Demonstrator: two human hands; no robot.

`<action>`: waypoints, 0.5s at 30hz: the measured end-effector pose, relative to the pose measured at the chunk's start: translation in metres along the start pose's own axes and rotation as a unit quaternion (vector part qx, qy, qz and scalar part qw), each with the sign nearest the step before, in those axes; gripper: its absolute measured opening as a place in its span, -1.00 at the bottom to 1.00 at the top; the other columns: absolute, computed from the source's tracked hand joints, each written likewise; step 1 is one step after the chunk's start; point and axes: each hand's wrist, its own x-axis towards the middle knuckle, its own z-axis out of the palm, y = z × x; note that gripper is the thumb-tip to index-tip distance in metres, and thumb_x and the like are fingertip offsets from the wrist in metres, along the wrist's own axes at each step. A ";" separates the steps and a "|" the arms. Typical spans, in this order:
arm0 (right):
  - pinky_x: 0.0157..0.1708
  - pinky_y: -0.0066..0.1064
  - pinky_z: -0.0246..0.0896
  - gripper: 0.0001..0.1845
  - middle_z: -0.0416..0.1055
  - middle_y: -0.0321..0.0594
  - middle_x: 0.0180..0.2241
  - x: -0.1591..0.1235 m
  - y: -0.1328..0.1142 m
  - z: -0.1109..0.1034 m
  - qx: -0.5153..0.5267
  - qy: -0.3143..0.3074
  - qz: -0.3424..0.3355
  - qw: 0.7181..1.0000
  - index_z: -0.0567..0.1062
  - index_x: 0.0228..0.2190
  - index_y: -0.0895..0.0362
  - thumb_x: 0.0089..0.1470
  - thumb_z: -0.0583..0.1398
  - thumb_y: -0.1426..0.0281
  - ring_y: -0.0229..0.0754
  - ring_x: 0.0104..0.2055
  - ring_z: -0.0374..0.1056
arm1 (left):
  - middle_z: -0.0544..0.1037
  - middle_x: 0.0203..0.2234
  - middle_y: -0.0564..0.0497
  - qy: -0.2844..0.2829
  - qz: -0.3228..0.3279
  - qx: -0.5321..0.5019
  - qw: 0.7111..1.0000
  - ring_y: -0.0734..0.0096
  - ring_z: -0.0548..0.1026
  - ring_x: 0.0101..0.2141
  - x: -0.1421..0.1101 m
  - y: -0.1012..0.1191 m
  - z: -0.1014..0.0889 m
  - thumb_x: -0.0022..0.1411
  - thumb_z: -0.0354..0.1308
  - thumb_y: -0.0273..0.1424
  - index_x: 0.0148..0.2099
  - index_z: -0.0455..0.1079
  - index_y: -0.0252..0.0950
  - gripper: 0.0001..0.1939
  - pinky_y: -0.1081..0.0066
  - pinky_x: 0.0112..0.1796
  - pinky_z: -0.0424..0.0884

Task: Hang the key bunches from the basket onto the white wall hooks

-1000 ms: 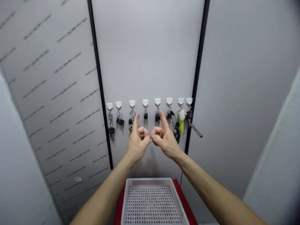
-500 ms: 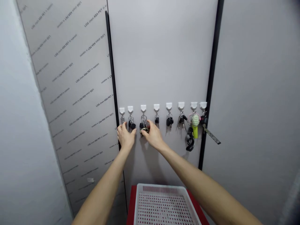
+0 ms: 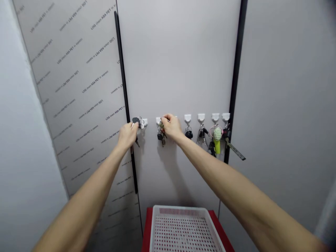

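My left hand [image 3: 128, 134] pinches a bunch of keys [image 3: 135, 120] with a black head, lifted up beside the second white hook [image 3: 145, 122]. Its ring is close to that hook; whether it is off the hook I cannot tell. My right hand [image 3: 171, 126] is closed on another bunch of keys [image 3: 160, 136] just below the third white hook [image 3: 158, 120]. Dark and brass-coloured keys dangle under its fingers. The first hook at the far left and the fourth hook are largely hidden by my hands.
Further right, black keys [image 3: 188, 133], a larger bunch [image 3: 202, 134], a pale green charm [image 3: 217, 133] with a pink ring and a key with a long strap [image 3: 236, 151] hang on white hooks. Below, a white perforated basket [image 3: 154, 227] stands on a red surface [image 3: 147, 227].
Both hands have closed on bunches of keys and raised them towards the hooks. My left hand has moved up and left, my right hand up. The view has shifted slightly.
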 end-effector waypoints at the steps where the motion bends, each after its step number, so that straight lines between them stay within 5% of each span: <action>1: -0.66 -0.58 0.08 -0.83 0.20 -0.38 -0.68 0.007 -0.004 0.002 -0.002 0.003 -0.011 1.000 0.29 -0.56 0.20 -0.19 -0.04 0.38 -0.43 -0.71 0.14 | 0.39 -0.58 -0.06 -0.017 0.009 0.033 0.999 0.40 0.32 -0.52 0.007 0.003 -0.005 0.01 -0.33 -0.23 -0.51 0.27 -0.36 -0.58 0.52 -0.56 0.12; 4: -0.68 -0.59 0.07 -0.87 0.18 -0.39 -0.71 0.016 -0.011 0.005 -0.007 -0.023 -0.011 1.000 0.29 -0.56 0.20 -0.19 -0.02 0.43 -0.44 -0.72 0.12 | 0.40 -0.55 -0.08 -0.096 0.048 0.113 0.988 0.35 0.33 -0.48 0.026 0.007 -0.016 -0.02 -0.27 -0.26 -0.53 0.28 -0.34 -0.64 0.51 -0.56 0.12; 6: -0.72 -0.58 0.05 -0.90 0.15 -0.41 -0.74 0.012 -0.013 0.002 -0.010 -0.095 0.030 0.995 0.30 -0.56 0.20 -0.22 -0.01 0.49 -0.45 -0.76 0.09 | 0.40 -0.56 -0.08 -0.131 0.070 0.134 0.980 0.34 0.34 -0.47 0.032 0.006 -0.020 -0.02 -0.25 -0.26 -0.54 0.28 -0.33 -0.65 0.51 -0.55 0.13; 9: -0.79 -0.58 0.01 -0.89 0.10 -0.44 -0.78 0.002 -0.011 -0.007 -0.006 -0.186 0.085 0.979 0.29 -0.57 0.20 -0.26 0.02 0.57 -0.46 -0.81 0.03 | 0.39 -0.57 -0.06 -0.116 0.072 0.123 0.983 0.37 0.33 -0.48 0.033 0.006 -0.024 -0.01 -0.27 -0.26 -0.53 0.28 -0.33 -0.64 0.52 -0.53 0.14; 12: -0.81 -0.61 -0.02 -0.87 0.08 -0.46 -0.76 0.003 -0.008 -0.011 0.043 -0.128 0.099 0.986 0.27 -0.54 0.19 -0.25 0.00 0.59 -0.48 -0.82 0.00 | 0.38 -0.55 -0.07 -0.077 0.052 0.109 0.990 0.38 0.32 -0.48 0.034 0.009 -0.024 0.00 -0.29 -0.27 -0.51 0.27 -0.34 -0.63 0.52 -0.53 0.15; 15: -0.81 -0.63 -0.02 -0.87 0.04 -0.47 -0.75 0.016 -0.012 -0.006 0.102 -0.042 0.092 0.990 0.24 -0.51 0.18 -0.19 -0.04 0.58 -0.49 -0.81 0.02 | 0.37 -0.60 -0.02 -0.114 0.075 0.091 0.987 0.41 0.31 -0.52 0.040 0.013 -0.025 -0.01 -0.25 -0.26 -0.55 0.26 -0.33 -0.66 0.53 -0.54 0.14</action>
